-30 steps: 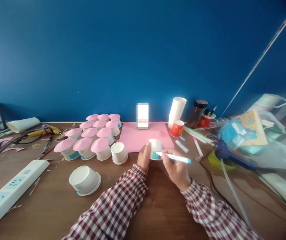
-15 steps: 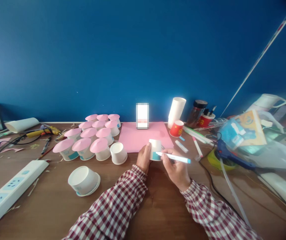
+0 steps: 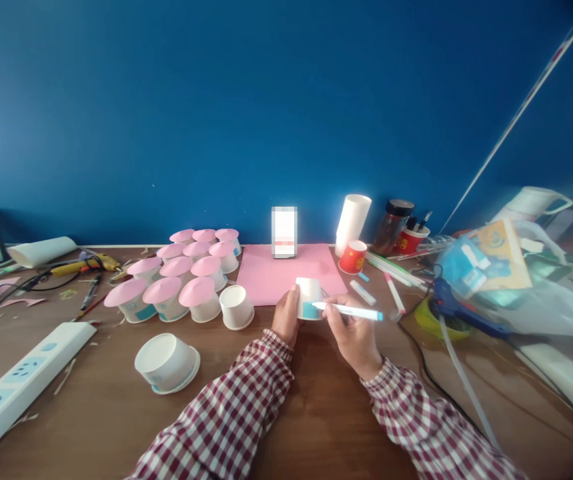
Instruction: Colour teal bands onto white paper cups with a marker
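Upside down above the table, a white paper cup (image 3: 309, 291) is gripped along its left side by my left hand (image 3: 286, 316). A blue patch covers the lower part of the cup's side. In my right hand (image 3: 353, 337) is a light-blue marker (image 3: 353, 311), pinched near its front, its tip at the blue patch. Whether the tip presses on the paper I cannot tell. Left of my hands stand an uncovered upturned cup (image 3: 237, 307) and several cups topped with pink paper cones (image 3: 199, 291). Another upturned cup (image 3: 167, 360) sits nearer me.
Pink paper (image 3: 261, 273) lies behind my hands. A stack of white cups (image 3: 353, 223), a red cup (image 3: 353, 257) and a dark jar (image 3: 393, 227) stand right of it. A power strip (image 3: 26, 370) and glue gun (image 3: 86, 264) lie left; a plastic bag (image 3: 541, 307) lies right.
The marker and cup have shifted very slightly apart, with the tip still at the blue patch. The whole view has moved a touch; the things on the table stay put.
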The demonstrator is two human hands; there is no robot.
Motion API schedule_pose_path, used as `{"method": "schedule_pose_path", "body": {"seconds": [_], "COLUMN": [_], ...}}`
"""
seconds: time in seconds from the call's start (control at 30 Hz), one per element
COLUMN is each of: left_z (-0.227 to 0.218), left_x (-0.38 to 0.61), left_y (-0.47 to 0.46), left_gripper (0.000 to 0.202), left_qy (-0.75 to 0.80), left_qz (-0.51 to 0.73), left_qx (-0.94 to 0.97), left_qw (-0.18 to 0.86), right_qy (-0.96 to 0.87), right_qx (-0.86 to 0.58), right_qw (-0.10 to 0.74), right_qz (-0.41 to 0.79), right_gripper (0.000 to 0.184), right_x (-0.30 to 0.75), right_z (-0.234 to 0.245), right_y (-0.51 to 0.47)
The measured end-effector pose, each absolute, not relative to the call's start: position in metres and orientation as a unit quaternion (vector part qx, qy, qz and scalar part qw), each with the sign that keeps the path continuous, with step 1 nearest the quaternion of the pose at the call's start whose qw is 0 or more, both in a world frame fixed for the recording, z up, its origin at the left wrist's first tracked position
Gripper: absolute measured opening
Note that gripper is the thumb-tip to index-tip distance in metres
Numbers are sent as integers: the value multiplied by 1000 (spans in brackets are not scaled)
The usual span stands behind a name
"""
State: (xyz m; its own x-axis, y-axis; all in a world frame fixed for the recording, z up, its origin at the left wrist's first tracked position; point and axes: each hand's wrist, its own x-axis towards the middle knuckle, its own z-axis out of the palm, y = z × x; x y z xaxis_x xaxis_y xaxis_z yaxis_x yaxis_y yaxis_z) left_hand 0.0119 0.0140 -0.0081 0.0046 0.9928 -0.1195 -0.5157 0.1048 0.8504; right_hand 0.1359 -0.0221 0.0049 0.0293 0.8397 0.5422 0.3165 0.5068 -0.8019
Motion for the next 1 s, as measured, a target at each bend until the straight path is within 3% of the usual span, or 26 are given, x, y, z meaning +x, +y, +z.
{"method": "schedule_pose_path", "body": {"seconds": [0.57, 1.0], "left_z": [-7, -7], "left_x": [12, 8], "left_y": [13, 14], "left_gripper": [51, 45], "left_qy": [371, 273], "left_qz": [595, 572], "left_qx": [308, 234], "left_qw": [643, 738], "right_qy": [-643, -642], "right_qx": [-450, -440], "right_qw": [573, 579], "right_qz": [236, 242], "right_gripper": [15, 12], "right_x": [138, 138], "right_z": [4, 7], "right_y": [-21, -22]}}
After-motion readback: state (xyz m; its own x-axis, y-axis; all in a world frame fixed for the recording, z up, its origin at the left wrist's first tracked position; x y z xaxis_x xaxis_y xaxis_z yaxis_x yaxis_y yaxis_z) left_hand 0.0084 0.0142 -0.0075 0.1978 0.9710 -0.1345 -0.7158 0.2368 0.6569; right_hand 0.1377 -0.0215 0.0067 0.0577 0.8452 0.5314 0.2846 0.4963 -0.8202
